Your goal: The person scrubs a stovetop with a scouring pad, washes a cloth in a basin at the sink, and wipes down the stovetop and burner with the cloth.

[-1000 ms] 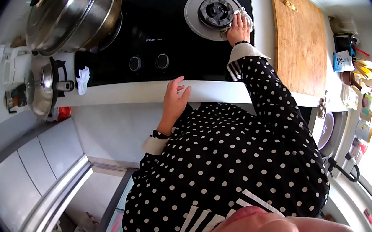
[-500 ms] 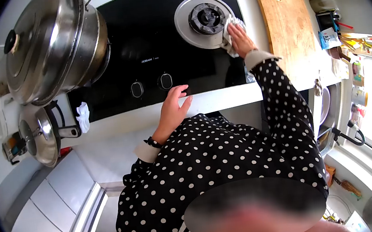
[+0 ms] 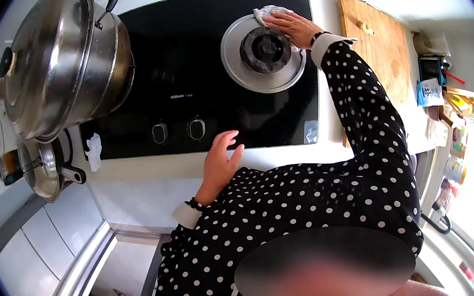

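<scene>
Cloth [image 3: 269, 11]: while your right hand [image 3: 292, 26] lies over part of it, this bunched white piece sits at the far rim of the round metal plate [image 3: 233, 61]
Right hand: palm down, fingers stretched out together over the cloth and touching it; I cannot tell whether you grip it or only press
Burner [image 3: 265, 50]: dark and round, in the middle of the metal plate
Left hand [image 3: 221, 164]: released, your fingers loosely bent and the thumb apart, near the front edge of the black hob [image 3: 179, 49]
Knobs [image 3: 196, 129]: two, side by side near the hob's front, left of your left fingertips
Tissue [image 3: 94, 152]: white, crumpled, at the hob's front left corner
Pot [image 3: 73, 67]: large, steel, lidded, on your left
Pan [image 3: 41, 170]: lidded, beside the tissue, its dark handle towards it
Cutting board [image 3: 381, 55]: wooden, right of the hob, partly hidden by your right sleeve [image 3: 359, 93], a small yellowish lump [image 3: 365, 28] on top
</scene>
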Action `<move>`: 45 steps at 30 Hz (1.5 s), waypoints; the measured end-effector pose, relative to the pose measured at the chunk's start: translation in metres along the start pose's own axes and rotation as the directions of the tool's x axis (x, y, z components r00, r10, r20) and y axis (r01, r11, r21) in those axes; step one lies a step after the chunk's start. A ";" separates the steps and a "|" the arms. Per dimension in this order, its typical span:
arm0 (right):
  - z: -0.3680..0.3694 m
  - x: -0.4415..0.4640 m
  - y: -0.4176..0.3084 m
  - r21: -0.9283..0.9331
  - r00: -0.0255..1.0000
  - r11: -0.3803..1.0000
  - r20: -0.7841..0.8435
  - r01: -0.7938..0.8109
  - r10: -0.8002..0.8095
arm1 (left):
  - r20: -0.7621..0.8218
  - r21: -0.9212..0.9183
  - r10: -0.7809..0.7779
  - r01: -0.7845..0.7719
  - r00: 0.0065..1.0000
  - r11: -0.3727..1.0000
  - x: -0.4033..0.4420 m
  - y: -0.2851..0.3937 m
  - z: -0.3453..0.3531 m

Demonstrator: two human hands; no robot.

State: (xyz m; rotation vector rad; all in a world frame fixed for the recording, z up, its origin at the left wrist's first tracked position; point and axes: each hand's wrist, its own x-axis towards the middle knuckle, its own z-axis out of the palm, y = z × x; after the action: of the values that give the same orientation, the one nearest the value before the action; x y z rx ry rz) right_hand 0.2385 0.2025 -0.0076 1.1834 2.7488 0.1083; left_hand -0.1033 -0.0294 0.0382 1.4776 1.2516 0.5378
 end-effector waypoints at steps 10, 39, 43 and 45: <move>0.028 -0.054 0.016 0.099 0.988 0.984 0.051 -0.151 0.146 | -0.064 -0.071 -0.010 0.005 0.998 0.997 0.015 0.011 0.026; 0.056 -0.023 0.041 0.404 0.801 0.747 -0.055 -0.528 0.596 | -0.009 -0.055 0.000 0.000 1.000 0.998 0.033 0.016 0.027; 0.078 -0.009 0.054 0.357 0.749 0.776 -0.245 -0.520 0.615 | -0.017 -0.058 0.027 -0.028 0.999 0.998 0.031 0.017 0.028; 0.081 -0.040 0.022 0.382 0.774 0.776 -0.202 -0.502 0.600 | -0.003 -0.058 0.030 -0.031 1.000 0.998 0.031 0.017 0.025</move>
State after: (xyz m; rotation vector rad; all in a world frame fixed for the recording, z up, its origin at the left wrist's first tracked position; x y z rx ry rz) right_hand 0.2946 0.1898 -0.0809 2.2375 2.6115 -0.0853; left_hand -0.0648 -0.0099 0.0370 1.4496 1.2071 0.5917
